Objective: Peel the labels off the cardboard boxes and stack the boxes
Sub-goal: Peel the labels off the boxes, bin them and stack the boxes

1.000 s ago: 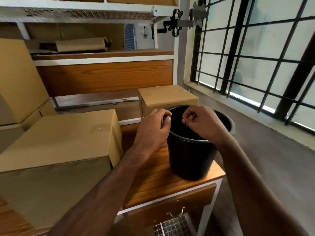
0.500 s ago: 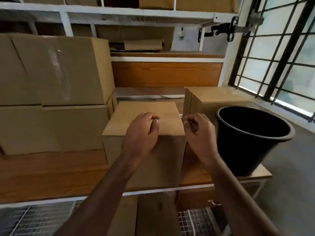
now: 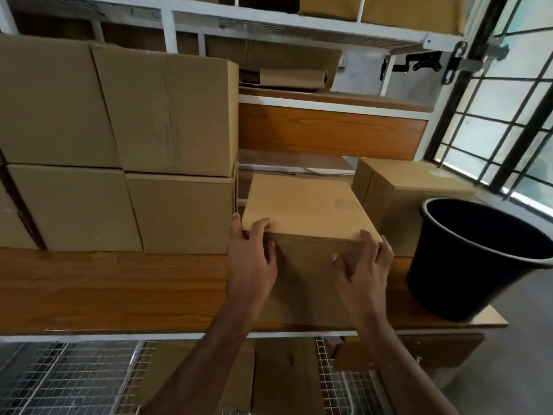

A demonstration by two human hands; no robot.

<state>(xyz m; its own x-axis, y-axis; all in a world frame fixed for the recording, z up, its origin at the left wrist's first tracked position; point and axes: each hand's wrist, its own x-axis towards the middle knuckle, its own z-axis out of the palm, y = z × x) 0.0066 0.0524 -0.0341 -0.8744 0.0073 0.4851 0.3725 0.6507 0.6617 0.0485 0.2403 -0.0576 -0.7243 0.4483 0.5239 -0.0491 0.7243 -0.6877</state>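
Both of your hands had moved from a loose hover above the small plain brown cardboard box onto its near top corners since half a second before. Your left hand gripped the near-left corner: thumb curled over the top face, one fingertip showing round the left side, the other fingers against the front face. Your right hand held the near-right corner, fingers spread apart on the front face and bent over the edge. Three metal staples showed along the top of the front face.

Position: this box sat on the long wood-grain bench top, between the stack and a second small box.

Count of boxes on the bench, as far as visible:
- four large brown cardboard boxes stacked two high at left, two above and two below, just beside the held box;
- one further small brown cardboard box behind and to the right, close to the held one; contact could not be judged.

One round black plastic bucket stood at the right end of the bench, near the barred window. More cardboard lay on the white metal shelf overhead. Wire mesh panels closed the space below the bench. No label was discernible on the held box.
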